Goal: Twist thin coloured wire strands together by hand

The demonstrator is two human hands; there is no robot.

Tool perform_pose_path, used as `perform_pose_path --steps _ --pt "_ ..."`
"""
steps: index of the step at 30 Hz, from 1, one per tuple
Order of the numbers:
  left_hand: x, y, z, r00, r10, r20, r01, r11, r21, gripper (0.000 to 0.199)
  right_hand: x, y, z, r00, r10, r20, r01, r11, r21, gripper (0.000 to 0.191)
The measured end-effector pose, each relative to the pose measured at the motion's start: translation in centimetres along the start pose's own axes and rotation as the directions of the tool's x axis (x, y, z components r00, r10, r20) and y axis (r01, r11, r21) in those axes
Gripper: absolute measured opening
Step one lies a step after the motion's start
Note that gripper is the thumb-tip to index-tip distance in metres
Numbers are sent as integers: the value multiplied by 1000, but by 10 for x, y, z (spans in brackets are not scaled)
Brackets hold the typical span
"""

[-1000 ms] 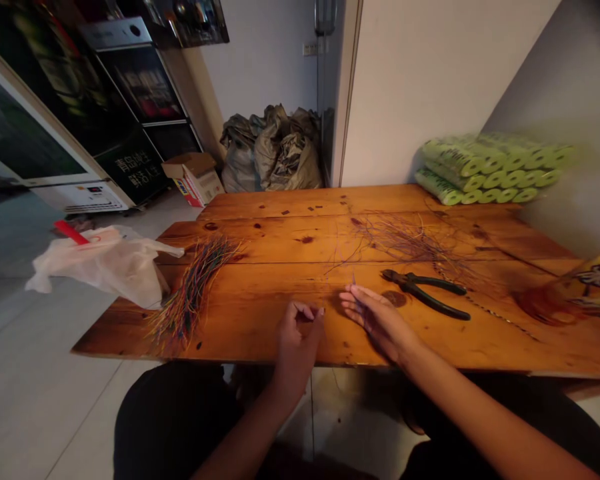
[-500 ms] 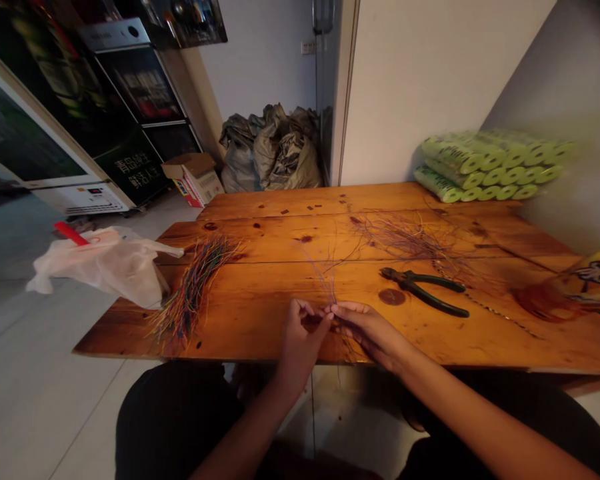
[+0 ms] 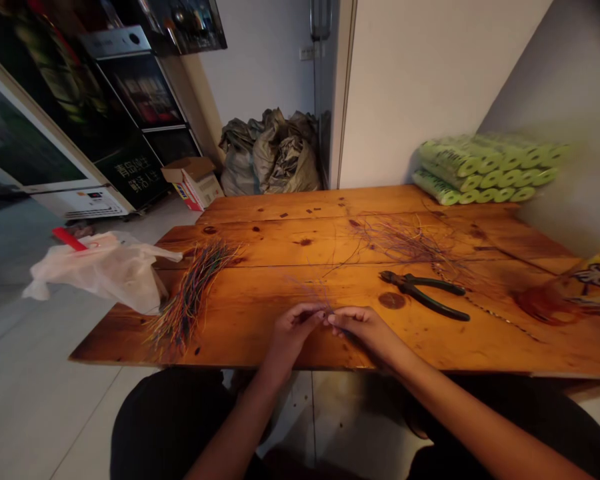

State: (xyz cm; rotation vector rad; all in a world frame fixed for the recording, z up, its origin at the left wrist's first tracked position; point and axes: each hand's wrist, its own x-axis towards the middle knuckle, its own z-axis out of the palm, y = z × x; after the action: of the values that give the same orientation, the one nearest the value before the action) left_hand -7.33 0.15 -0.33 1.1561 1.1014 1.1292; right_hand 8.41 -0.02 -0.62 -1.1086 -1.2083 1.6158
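My left hand [image 3: 299,327] and my right hand [image 3: 356,323] meet over the front edge of the wooden table [image 3: 260,300]. Both are closed, fingertips pinching a small bunch of thin wires [image 3: 313,291]. The loose wire ends fan out beyond the fingers, up and to the left; the gripped part is hidden by the fingertips. Right of my hands lie pliers [image 3: 423,293] with dark green handles, jaws pointing left. A thick bundle of coloured wires [image 3: 193,297] lies at the left of the table, and a looser spread of wires [image 3: 405,240] lies behind the pliers.
A white plastic bag [image 3: 100,270] with a red item rests at the left end. Green-wrapped rolls [image 3: 485,170] are stacked at the back right. An orange-labelled container [image 3: 575,287] stands at the right edge. A twisted strand [image 3: 505,320] lies near the pliers.
The wires between my fingers have tipped from nearly upright to leaning left. My left hand has turned flatter, its fingers nearer the right hand's. The view has shifted slightly.
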Motion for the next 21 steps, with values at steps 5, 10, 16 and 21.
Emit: perform_pose_path --steps 5,10,16,21 --pt "-2 4 3 998 -52 -41 48 994 -95 13 3 5 -3 1000 -12 4 12 999 -39 25" --pt "-3 0 7 998 -30 -52 21 986 -166 12 3 7 -4 999 2 39 0 999 -44 25" --pt "-2 -3 5 993 -19 -119 5 992 -123 14 0 5 -6 989 63 135 -63 998 -5 28" --pt "-2 -2 3 990 -26 -140 6 989 -147 15 0 4 -9 983 50 178 -48 999 -16 29"
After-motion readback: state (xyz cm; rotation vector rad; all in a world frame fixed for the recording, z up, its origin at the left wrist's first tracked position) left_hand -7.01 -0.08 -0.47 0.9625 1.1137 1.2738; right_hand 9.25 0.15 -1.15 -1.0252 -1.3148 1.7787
